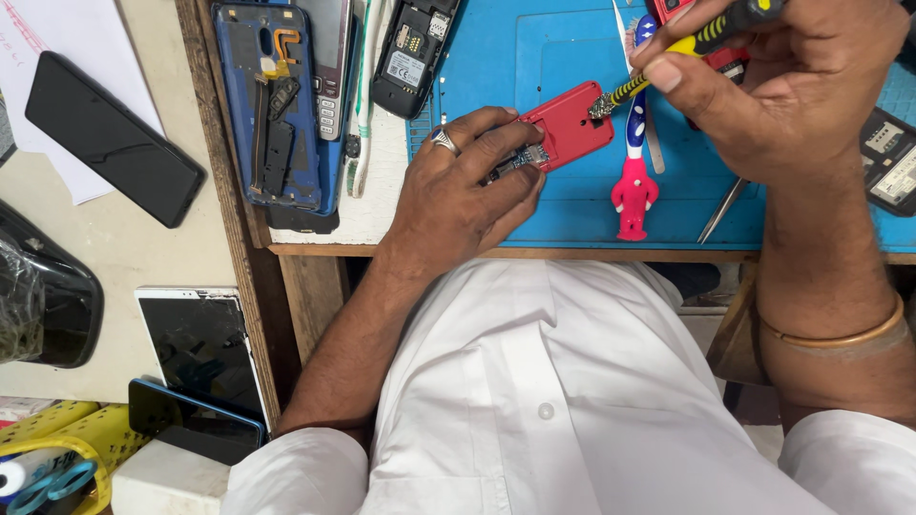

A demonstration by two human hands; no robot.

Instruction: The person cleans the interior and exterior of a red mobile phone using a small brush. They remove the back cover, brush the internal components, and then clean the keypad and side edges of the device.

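A white buttoned shirt (534, 391) filled the bottom of the view, nearest the camera, with both forearms reaching out from it to a blue rubber work mat (563, 205) on a wooden bench. The left hand (458, 186), a silver ring on one finger, lay pressed flat with fingers together over the near end of a small red plastic phone body (572, 124), pinning it against the mat; a strip of circuit board showed at the fingertips. The right hand (782, 81), a thin gold bangle on its wrist, was clamped around a yellow-and-black handled screwdriver (668, 59), whose metal tip touched the red body's upper right corner. Just beside that lay a toothbrush with a pink figure-shaped handle (634, 186). Farther left rested a blue opened phone frame (272, 105), and well apart, a flat black phone (114, 138) on white paper.
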